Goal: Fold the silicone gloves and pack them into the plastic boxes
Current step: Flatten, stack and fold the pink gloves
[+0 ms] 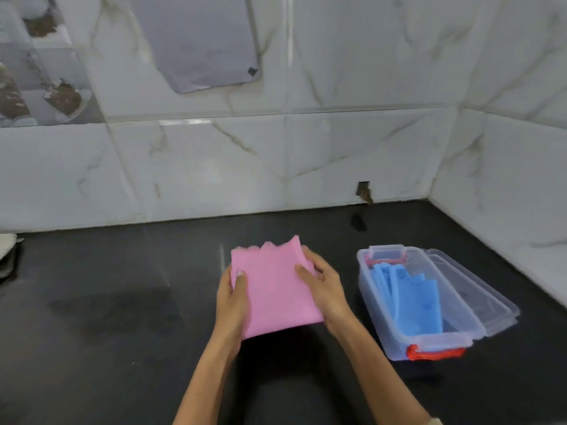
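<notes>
A folded pink silicone glove (271,286) is held just above the black counter at the centre. My left hand (231,299) grips its left edge, thumb on top. My right hand (322,283) grips its right edge, fingers curled over the fold. To the right stands an open clear plastic box (380,305) with red latches. Folded blue gloves (411,299) lie inside it. The box's clear lid (478,289) leans against its right side.
The black counter (122,302) runs back to a marble-tiled wall (214,164), with a side wall (506,194) on the right. A white object (7,250) sits at the far left edge. A small hole (364,191) marks the wall base.
</notes>
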`<control>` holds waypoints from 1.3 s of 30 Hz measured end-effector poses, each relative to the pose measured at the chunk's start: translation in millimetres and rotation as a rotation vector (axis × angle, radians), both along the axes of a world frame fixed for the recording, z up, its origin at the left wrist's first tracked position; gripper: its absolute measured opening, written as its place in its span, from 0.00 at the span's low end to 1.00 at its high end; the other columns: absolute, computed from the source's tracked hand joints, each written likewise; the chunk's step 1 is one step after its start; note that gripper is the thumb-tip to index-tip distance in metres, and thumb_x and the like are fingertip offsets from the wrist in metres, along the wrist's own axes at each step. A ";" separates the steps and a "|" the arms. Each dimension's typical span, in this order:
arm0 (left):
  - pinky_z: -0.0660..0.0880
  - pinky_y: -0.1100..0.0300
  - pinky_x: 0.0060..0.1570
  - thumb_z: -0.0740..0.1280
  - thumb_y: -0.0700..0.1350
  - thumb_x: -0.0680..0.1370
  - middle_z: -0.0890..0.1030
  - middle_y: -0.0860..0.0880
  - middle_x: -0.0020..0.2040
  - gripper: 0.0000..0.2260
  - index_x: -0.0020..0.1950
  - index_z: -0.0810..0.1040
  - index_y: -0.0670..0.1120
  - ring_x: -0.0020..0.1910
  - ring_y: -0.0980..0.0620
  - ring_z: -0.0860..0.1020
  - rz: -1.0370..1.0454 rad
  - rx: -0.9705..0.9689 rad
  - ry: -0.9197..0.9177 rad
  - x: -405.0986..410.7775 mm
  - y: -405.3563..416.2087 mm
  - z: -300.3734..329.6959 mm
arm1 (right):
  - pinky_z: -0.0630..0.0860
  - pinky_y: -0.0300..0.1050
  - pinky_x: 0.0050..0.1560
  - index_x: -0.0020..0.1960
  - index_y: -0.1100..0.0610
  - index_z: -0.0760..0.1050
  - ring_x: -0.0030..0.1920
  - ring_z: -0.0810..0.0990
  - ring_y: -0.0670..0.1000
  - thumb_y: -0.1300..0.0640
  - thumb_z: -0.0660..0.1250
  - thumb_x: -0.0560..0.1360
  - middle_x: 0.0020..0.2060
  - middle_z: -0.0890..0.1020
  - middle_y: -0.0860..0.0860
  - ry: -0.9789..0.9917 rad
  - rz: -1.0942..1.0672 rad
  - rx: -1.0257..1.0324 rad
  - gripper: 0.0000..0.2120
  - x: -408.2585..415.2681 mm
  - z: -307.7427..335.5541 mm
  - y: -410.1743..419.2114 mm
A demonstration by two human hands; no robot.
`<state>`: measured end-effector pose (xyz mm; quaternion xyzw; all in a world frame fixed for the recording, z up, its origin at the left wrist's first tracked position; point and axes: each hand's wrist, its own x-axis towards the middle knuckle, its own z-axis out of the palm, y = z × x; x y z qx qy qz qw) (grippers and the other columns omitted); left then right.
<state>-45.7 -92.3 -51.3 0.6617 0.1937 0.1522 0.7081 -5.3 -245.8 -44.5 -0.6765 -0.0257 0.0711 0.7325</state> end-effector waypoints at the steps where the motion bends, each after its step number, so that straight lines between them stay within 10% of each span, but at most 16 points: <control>1: 0.75 0.57 0.47 0.55 0.49 0.82 0.77 0.51 0.58 0.14 0.67 0.68 0.52 0.52 0.55 0.77 -0.047 0.001 -0.039 6.6 -14.0 12.2 | 0.78 0.43 0.50 0.68 0.48 0.70 0.55 0.79 0.49 0.56 0.67 0.75 0.58 0.78 0.45 -0.040 -0.043 -0.013 0.22 1.7 13.1 -16.7; 8: 0.72 0.62 0.44 0.56 0.46 0.82 0.74 0.50 0.60 0.16 0.71 0.66 0.48 0.49 0.57 0.76 -0.359 -0.077 -0.133 44.8 -175.1 50.4 | 0.78 0.32 0.39 0.66 0.50 0.74 0.44 0.80 0.45 0.59 0.68 0.75 0.56 0.79 0.51 -0.065 -0.373 -0.113 0.19 -1.3 58.3 -178.0; 14: 0.72 0.53 0.56 0.54 0.45 0.83 0.75 0.45 0.61 0.15 0.69 0.66 0.47 0.57 0.48 0.74 -0.515 -0.028 0.036 38.3 -231.4 21.1 | 0.75 0.44 0.59 0.69 0.53 0.70 0.59 0.77 0.50 0.58 0.66 0.76 0.66 0.74 0.52 0.043 -0.443 -0.209 0.22 -27.0 27.3 -233.1; 33: 0.72 0.57 0.53 0.54 0.43 0.82 0.74 0.50 0.61 0.16 0.71 0.63 0.48 0.55 0.52 0.75 -0.083 0.164 0.037 -24.7 -5.0 21.2 | 0.67 0.41 0.54 0.70 0.53 0.68 0.55 0.71 0.46 0.58 0.60 0.79 0.66 0.74 0.51 -0.166 -0.020 -0.440 0.20 -9.7 20.4 9.2; 39: 0.69 0.52 0.64 0.55 0.44 0.82 0.65 0.44 0.73 0.26 0.78 0.49 0.48 0.65 0.46 0.71 -0.093 0.536 0.142 -32.2 26.4 28.9 | 0.67 0.37 0.32 0.74 0.50 0.58 0.38 0.71 0.46 0.58 0.54 0.81 0.55 0.72 0.56 -0.244 -0.019 -0.778 0.22 -14.9 16.5 57.8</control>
